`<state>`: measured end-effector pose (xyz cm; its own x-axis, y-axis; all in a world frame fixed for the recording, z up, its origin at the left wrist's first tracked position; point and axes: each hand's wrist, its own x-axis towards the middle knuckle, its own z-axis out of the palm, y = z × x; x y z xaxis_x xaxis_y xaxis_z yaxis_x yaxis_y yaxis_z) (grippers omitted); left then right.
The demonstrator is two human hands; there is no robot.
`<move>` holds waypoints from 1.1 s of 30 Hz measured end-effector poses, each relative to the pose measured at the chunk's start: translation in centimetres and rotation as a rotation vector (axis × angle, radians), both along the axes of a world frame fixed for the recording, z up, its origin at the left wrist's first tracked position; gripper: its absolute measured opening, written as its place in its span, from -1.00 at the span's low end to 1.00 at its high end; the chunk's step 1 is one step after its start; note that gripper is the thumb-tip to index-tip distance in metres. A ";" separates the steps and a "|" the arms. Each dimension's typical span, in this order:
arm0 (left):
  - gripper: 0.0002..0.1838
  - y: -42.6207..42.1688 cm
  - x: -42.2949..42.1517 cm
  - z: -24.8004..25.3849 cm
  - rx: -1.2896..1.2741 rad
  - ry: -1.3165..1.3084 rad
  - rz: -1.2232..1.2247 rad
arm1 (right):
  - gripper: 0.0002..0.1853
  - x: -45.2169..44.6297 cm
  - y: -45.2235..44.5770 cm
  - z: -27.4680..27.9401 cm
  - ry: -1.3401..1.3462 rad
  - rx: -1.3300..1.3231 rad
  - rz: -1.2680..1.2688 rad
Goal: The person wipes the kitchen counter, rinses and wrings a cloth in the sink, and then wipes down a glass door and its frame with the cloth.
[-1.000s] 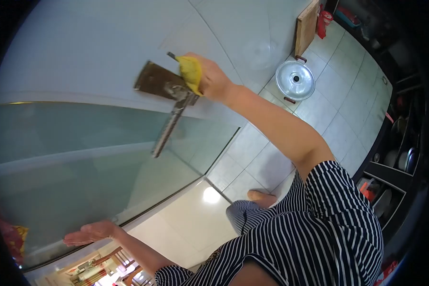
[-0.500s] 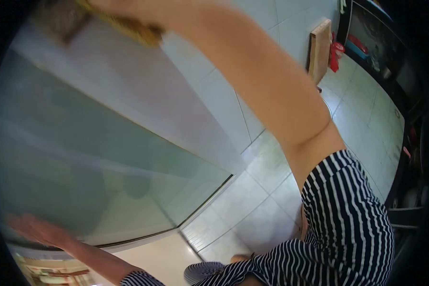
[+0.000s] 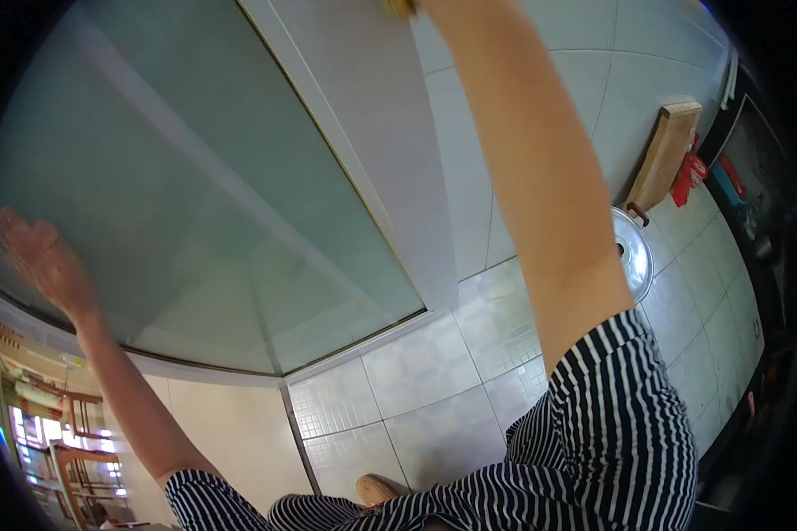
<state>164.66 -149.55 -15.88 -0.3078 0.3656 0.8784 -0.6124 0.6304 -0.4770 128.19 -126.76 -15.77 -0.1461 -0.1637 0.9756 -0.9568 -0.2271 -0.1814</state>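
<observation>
My left hand [image 3: 51,265] lies against the frosted glass panel [image 3: 204,203] of a sliding door, near its left edge, with the fingers stretched out and nothing in them. Up at the top edge of the view, my right arm reaches along the door's grey-white frame [image 3: 354,115]. Only the wrist end of my right hand [image 3: 443,11] shows; its fingers are cut off by the view. Beside it a bit of yellow cloth [image 3: 400,7] is visible, which the hand holds against the upper frame.
Tiled floor [image 3: 425,434] stretches below me, with my shoe [image 3: 376,488] on it. To the right are a round metal lid [image 3: 633,257], a wooden board [image 3: 664,159] leaning on the tiled wall, a red bag [image 3: 689,173] and a dark-framed cabinet. Wooden chairs [image 3: 84,416] stand beyond the door at lower left.
My view has turned, so the door edge appears more upright. The right hand with the yellow cloth has gone mostly past the top edge. My left hand appears higher on the glass.
</observation>
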 end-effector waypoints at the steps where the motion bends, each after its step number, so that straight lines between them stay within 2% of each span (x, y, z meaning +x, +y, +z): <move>1: -0.41 -0.1 -0.4 -0.6 0.010 0.073 0.019 | -0.60 -0.3 -0.2 -1.9 0.078 -0.009 -0.018; 2: -0.41 0.1 -0.5 -0.8 0.007 0.075 0.029 | -0.60 -0.3 -0.4 -3.6 0.108 -0.004 -0.026; 4: -0.39 1.8 -1.0 -0.2 0.027 0.120 0.085 | -0.60 2.0 0.9 -9.3 -0.558 0.056 0.135; 5: -0.39 1.3 -0.9 -0.4 0.027 0.125 0.093 | -0.68 1.7 0.3 -13.4 -0.589 0.073 0.186; 6: -0.39 0.6 -0.5 -0.5 0.019 0.116 0.097 | -0.62 1.7 -0.3 -17.9 -0.608 0.070 0.198; 7: -0.39 0.3 -0.1 -0.5 0.007 0.116 0.099 | -0.65 1.2 -0.6 -22.8 -0.596 0.078 0.197; 10: -0.39 1.1 -0.8 -0.4 0.016 0.153 0.117 | -0.66 0.0 -0.6 -40.8 -0.564 0.212 0.244; 12: -0.39 1.7 -1.2 -0.3 0.026 0.193 0.120 | -0.61 0.7 -0.4 -49.9 -0.654 0.253 0.316; 14: -0.39 1.9 -1.3 -0.5 0.058 0.197 0.124 | -0.60 1.9 -0.7 -53.5 -0.932 0.163 0.466; 15: -0.39 2.0 -1.3 -0.6 0.070 0.184 0.111 | -0.60 2.0 -1.2 -53.6 -0.921 0.171 0.471; 17: -0.38 2.2 -1.4 -0.5 0.082 0.181 0.097 | -0.65 1.9 -2.1 -53.8 -0.836 0.021 0.282; 18: -0.38 2.5 -1.4 -0.4 0.070 0.174 0.090 | -0.70 1.8 -1.7 -50.5 -0.955 0.005 0.469; 22: -0.37 2.6 -1.5 -0.6 0.088 0.193 0.110 | -0.81 1.9 -0.5 -27.4 -0.613 -0.130 0.446; 24: -0.37 2.5 -1.9 -0.6 0.093 0.186 0.085 | -0.73 2.2 -0.7 -16.7 -0.373 -0.164 0.251; 25: -0.36 2.4 -1.9 -0.4 0.071 0.187 0.062 | -0.75 0.9 -1.1 -12.2 -0.037 -0.234 -0.048; 26: -0.36 2.0 -1.9 -0.3 0.095 0.184 0.059 | -0.75 1.1 -1.2 -8.3 -0.114 -0.182 -0.173; 27: -0.36 1.6 -1.8 -0.2 0.092 0.186 0.037 | -0.73 1.5 -1.6 -4.2 -0.032 -0.331 -0.231; 29: -0.35 1.2 -1.5 -0.6 0.125 0.177 0.021 | -0.60 0.8 -3.0 0.6 0.228 -0.559 -0.284; 30: -0.36 1.2 -1.2 -0.8 0.101 0.153 0.021 | -0.56 1.2 -2.9 1.8 0.324 -0.524 -0.459; 31: -0.36 0.9 -0.7 -1.5 0.078 0.132 0.026 | -0.53 0.9 -3.3 1.4 0.433 -0.527 -0.578; 33: -0.38 0.1 0.5 -4.8 0.096 0.097 0.054 | -0.50 0.7 -4.0 -0.6 0.541 -0.510 -0.658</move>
